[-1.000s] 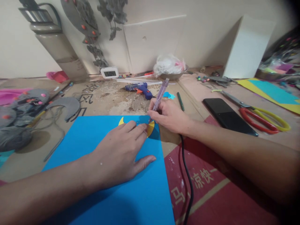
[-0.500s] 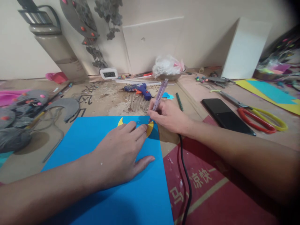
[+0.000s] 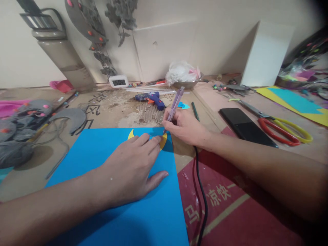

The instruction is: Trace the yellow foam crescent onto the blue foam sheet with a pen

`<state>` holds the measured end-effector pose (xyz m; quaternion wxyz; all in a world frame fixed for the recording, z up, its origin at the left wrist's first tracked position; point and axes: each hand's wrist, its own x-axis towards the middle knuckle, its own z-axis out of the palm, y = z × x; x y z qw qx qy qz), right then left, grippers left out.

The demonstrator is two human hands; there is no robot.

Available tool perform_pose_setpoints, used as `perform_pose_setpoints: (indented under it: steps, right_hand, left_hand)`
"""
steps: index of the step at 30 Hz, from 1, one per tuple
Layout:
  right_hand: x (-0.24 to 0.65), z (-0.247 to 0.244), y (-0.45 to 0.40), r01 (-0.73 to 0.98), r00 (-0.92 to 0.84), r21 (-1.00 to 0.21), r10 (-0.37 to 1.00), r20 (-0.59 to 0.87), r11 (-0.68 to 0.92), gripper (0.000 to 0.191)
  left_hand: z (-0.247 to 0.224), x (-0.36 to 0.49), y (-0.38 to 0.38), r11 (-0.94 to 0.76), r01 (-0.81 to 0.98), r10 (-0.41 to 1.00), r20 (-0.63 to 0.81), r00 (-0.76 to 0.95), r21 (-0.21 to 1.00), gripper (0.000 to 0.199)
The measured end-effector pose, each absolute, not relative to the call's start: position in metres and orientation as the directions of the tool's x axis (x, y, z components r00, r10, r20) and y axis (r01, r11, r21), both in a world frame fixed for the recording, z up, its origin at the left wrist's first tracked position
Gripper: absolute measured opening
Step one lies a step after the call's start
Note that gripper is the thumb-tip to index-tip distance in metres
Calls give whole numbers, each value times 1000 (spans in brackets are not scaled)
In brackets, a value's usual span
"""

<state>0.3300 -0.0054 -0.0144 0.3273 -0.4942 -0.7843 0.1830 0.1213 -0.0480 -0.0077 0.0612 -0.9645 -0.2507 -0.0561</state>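
My left hand [image 3: 135,162] lies spread over a yellow paper crescent [image 3: 164,142] and covers most of it; only its two ends show. Both rest near the far edge of a large blue sheet of paper [image 3: 97,147]. The fingers of my right hand [image 3: 183,126] close round a purple pen [image 3: 175,104], held upright with a slight tilt. Its tip is at the right end of the crescent, close to my left fingertips; whether it touches the paper is hard to tell.
Beyond the sheet lie a blue glue gun [image 3: 153,99], light-blue paper scraps [image 3: 183,105] and a dark green pen [image 3: 195,111]. At right are a black phone [image 3: 247,126] and scissors [image 3: 278,131]. A black cable [image 3: 202,198] runs beside the sheet. Grey crescent pieces [image 3: 73,118] lie left.
The view has shifted very slightly. Both hands, the pen and the crescent keep almost the same places.
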Motion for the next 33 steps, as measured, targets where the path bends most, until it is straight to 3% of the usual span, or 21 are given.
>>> perform_pose_setpoints:
  steps: [33]
  right_hand:
    - [334,-13,-6,674,-259,-618,913,316,405,13]
  left_hand:
    - [-7,123,-46,-884,455,443,123,888,-107,55]
